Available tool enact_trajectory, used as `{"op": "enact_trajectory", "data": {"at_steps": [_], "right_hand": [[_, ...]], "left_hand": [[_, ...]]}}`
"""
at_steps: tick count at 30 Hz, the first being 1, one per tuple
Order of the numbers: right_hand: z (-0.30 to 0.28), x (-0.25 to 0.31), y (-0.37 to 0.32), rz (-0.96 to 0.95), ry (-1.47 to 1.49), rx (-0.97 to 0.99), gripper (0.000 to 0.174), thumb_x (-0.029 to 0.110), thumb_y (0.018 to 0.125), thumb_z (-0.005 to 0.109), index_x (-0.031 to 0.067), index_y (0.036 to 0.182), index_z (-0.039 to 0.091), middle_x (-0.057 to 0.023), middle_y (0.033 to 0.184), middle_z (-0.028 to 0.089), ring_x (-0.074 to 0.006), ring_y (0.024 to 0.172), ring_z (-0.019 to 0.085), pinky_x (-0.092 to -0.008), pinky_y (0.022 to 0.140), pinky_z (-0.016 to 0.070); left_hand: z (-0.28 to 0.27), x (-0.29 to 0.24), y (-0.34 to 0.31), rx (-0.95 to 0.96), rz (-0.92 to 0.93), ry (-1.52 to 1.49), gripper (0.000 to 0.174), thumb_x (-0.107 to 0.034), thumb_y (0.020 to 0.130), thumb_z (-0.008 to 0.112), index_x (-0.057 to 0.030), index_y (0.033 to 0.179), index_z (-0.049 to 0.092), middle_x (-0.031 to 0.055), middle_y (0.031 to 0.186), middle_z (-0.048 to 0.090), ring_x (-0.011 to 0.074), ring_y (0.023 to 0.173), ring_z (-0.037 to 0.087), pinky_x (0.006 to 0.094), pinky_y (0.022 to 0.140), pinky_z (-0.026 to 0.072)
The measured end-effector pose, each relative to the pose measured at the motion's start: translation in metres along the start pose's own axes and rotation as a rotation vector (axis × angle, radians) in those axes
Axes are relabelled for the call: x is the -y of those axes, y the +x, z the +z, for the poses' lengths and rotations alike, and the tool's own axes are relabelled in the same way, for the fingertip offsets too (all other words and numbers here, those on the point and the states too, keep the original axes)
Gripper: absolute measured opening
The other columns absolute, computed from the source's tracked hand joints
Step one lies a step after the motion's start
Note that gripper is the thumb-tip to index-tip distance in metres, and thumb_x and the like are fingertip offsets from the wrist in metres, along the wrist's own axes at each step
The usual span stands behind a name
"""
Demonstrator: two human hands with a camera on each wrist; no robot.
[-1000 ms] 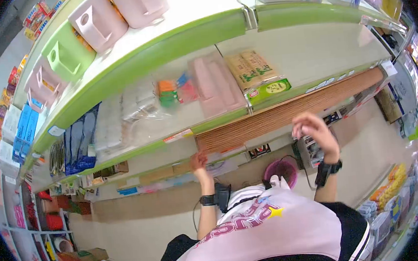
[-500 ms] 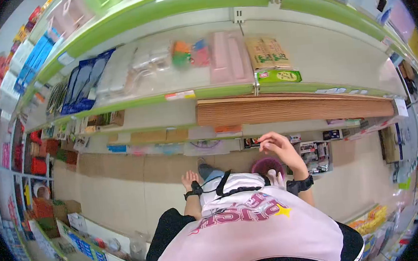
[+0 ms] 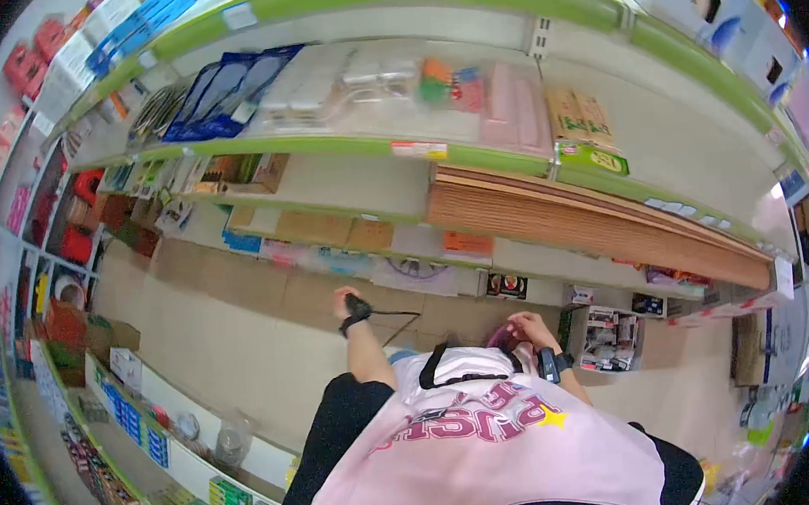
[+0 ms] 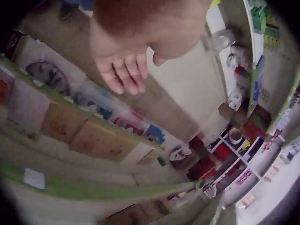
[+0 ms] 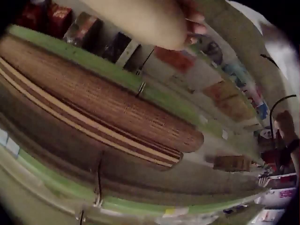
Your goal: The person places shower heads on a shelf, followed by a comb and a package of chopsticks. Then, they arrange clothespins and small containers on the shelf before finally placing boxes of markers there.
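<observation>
My left hand (image 3: 343, 303) hangs over the aisle floor at the person's left side. In the left wrist view the same hand (image 4: 140, 42) has its fingers extended together, the thumb apart, and nothing in the palm. My right hand (image 3: 527, 328) is low in front of the body, overlapping a purple basket (image 3: 502, 338) on the floor in the head view. Its fingers are loosely bent and hold nothing. Seen from the right wrist, part of that hand (image 5: 159, 21) is above a brown ribbed mat (image 5: 98, 103). The mat (image 3: 595, 226) lies along a shelf's front.
Shelves with green edges (image 3: 337, 145) run across the front. On them are blue packs (image 3: 227, 95), pink plastic pieces (image 3: 513, 108) and paper-wrapped packs (image 3: 580, 117). A box of small goods (image 3: 607, 339) stands on the floor at right. Another low shelf (image 3: 218, 427) is behind left.
The view has turned left, so the shelves have shifted rightward. Both hands have dropped from near the shelf front toward the body, and the left one has swung out to the side.
</observation>
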State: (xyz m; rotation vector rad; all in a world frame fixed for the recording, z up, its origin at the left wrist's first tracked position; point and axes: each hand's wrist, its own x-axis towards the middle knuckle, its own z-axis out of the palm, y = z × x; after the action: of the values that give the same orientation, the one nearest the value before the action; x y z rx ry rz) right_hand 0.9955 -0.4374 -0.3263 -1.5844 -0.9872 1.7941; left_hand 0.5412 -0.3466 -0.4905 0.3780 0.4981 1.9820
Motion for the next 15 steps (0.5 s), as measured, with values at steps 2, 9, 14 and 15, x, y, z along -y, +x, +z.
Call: {"op": "enact_trajectory", "data": {"at_steps": [2,9,14,15], "right_hand": [[0.005,-0.014,0.002,0.003,0.086,-0.056,0.021,0.019,0.086,0.047,0.004,0.097,0.058,-0.0041,0.076,0.06,-0.0089,0.059,0.053,-0.019,0.055,0.044],[0.058,-0.01,-0.014,-0.03,-0.021,-0.109,0.019,0.016,0.087,0.044,0.0045,0.091,0.058,-0.0038,0.072,0.06,-0.0092,0.06,0.054,-0.0207,0.054,0.0458],[0.135,-0.004,-0.018,-0.006,-0.11,-0.058,0.017,0.012,0.087,0.043,0.0044,0.088,0.058,-0.0008,0.07,0.058,-0.0086,0.055,0.051,-0.0199,0.051,0.0428],[0.147,-0.012,-0.007,-0.048,-0.141,-0.001,0.016,0.012,0.087,0.044,0.004,0.088,0.058,-0.0001,0.069,0.057,-0.008,0.055,0.049,-0.02,0.05,0.0416]], "left_hand": [[-0.024,0.05,-0.014,-0.56,-0.056,-0.887,0.022,-0.017,0.083,0.041,-0.0011,0.085,0.056,0.012,0.086,0.062,0.0228,0.078,0.057,0.0365,0.077,0.0446],[-0.056,-0.078,-0.181,-1.038,-0.065,-0.731,0.02,-0.019,0.084,0.044,-0.0027,0.088,0.055,0.0102,0.084,0.06,0.0246,0.078,0.055,0.0421,0.076,0.0444],[-0.105,-0.142,-0.248,-1.163,-0.018,-0.635,0.024,-0.024,0.085,0.042,-0.0023,0.082,0.053,0.0086,0.076,0.057,0.0244,0.071,0.053,0.0405,0.07,0.0454],[-0.111,-0.156,-0.255,-1.197,-0.008,-0.603,0.026,-0.025,0.085,0.042,-0.0022,0.081,0.053,0.0083,0.074,0.057,0.0243,0.07,0.052,0.0402,0.069,0.0456]]}}
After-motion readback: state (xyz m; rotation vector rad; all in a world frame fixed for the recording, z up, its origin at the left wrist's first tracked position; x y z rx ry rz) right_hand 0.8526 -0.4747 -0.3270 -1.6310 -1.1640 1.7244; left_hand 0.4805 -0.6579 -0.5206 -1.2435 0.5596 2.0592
